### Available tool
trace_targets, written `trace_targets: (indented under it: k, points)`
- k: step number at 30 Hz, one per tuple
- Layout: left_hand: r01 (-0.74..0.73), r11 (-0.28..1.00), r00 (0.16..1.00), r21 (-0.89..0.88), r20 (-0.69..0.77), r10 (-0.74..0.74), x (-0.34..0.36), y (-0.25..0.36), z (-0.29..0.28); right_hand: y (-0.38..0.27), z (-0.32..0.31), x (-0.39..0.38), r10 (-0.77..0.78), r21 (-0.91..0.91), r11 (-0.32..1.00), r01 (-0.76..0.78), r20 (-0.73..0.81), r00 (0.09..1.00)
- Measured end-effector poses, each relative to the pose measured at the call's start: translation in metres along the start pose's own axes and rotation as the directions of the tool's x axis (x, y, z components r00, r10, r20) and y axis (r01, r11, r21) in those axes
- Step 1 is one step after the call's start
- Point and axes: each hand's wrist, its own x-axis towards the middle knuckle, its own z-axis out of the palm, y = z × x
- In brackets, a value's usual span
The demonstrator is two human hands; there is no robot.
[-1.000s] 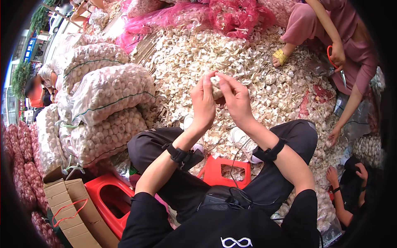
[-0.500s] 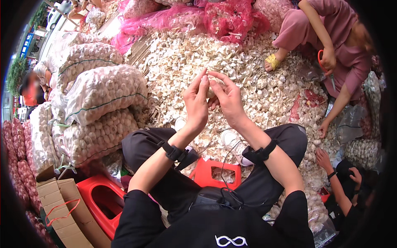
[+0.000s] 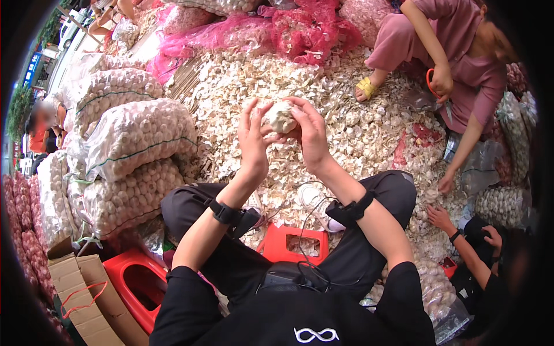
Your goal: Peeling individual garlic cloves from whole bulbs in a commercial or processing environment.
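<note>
A pale garlic bulb (image 3: 281, 117) is raised between my two hands above a bed of loose garlic skins. My right hand (image 3: 311, 135) grips it from the right, fingers curled over its top and side. On the bulb's other side, my left hand (image 3: 253, 141) has its fingers stretched upward and apart, fingertips close to the bulb; whether they touch it is unclear. Beneath and around both hands spread dry garlic skins (image 3: 231, 109), with some bulbs among them toward the right.
Filled mesh sacks of garlic (image 3: 138, 135) are stacked at left. A red stool (image 3: 294, 245) stands between my legs; another red stool (image 3: 138, 282) and a cardboard box (image 3: 95, 300) lie lower left. At right, a co-worker in pink holds red-handled scissors (image 3: 433, 86); another person's hand (image 3: 441, 219) reaches in below.
My hands have moved slightly left and apart, and the garlic bulb, mostly hidden by them before, now shows plainly. My left fingers have opened away from the right hand. The whole view has shifted slightly.
</note>
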Motion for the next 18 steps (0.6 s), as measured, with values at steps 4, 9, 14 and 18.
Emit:
trace_targets:
  k: [4, 9, 14, 18]
  points:
    - [0.002, 0.886, 0.949, 0.463, 0.279, -0.148, -0.006, -0.007, -0.007, 0.013, -0.006, 0.005, 0.072, -0.046, 0.996, -0.076, -0.085, 0.994]
    - [-0.034, 0.874, 0.932, 0.484, 0.331, -0.147, -0.008, 0.001, -0.006, 0.004, -0.020, 0.016, 0.190, -0.111, 0.977, -0.182, 0.060, 0.980]
    - [0.057, 0.876, 0.927, 0.479, 0.301, -0.225, -0.009, 0.011, -0.005, -0.002, -0.011, 0.013, 0.156, -0.057, 0.987, -0.153, 0.056, 0.986]
    - [0.087, 0.927, 0.926, 0.365, 0.314, -0.210, -0.004, 0.013, -0.007, 0.004, -0.003, 0.008, 0.025, -0.031, 0.999, -0.025, -0.009, 1.000]
